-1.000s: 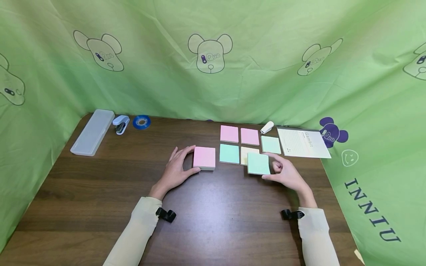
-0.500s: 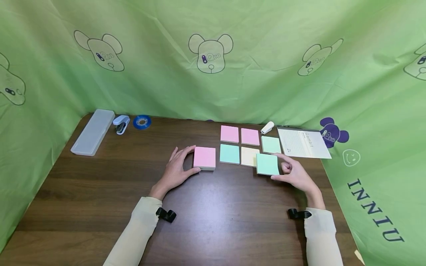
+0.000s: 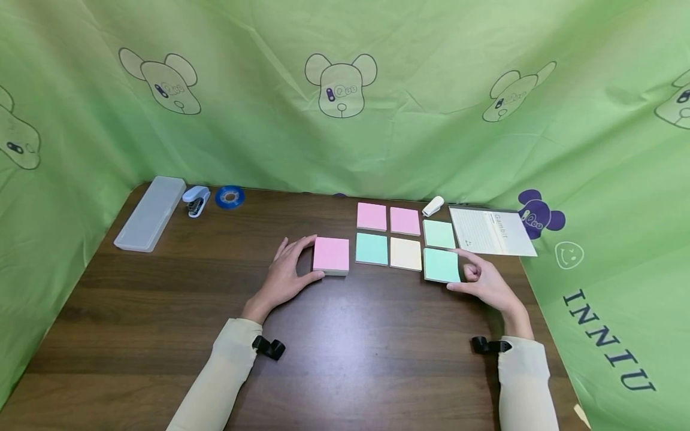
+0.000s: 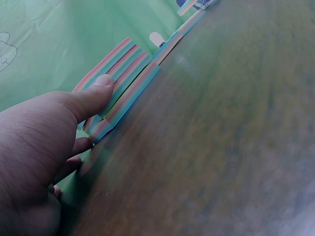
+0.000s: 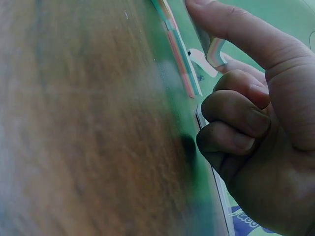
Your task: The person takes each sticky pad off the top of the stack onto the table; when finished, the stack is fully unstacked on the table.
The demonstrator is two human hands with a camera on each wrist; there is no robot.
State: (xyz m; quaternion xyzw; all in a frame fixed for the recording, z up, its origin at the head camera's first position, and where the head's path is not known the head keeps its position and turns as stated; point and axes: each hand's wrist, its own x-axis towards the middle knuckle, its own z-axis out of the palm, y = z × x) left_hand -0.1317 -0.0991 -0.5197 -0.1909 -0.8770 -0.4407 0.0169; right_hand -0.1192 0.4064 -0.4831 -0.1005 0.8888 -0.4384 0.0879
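Observation:
In the head view, a thick stack of sticky note pads [image 3: 331,254], pink on top, stands on the table. My left hand [image 3: 283,278] grips its left side, thumb at the front and forefinger at the back. The left wrist view shows the pads' striped edges [image 4: 129,73] beside the thumb. A mint-green sticky note pad [image 3: 442,265] is pinched at its right side between thumb and forefinger of my right hand [image 3: 487,288]; the other fingers are curled in. It is close over the table, right of a cream pad [image 3: 405,254] and in front of another mint pad [image 3: 439,233].
Two pink pads [image 3: 372,216] and a teal pad [image 3: 372,248] lie between the hands. Behind are a small white object [image 3: 433,206] and a notepad [image 3: 493,231]. A translucent case [image 3: 151,214], a stapler [image 3: 196,201] and blue tape [image 3: 229,197] are back left. Green cloth borders the table.
My right hand has moved right with the mint-green pad, from overlapping the cream pad to beside it, leaving the cream one fully visible. The left hand and its stack have stayed put.

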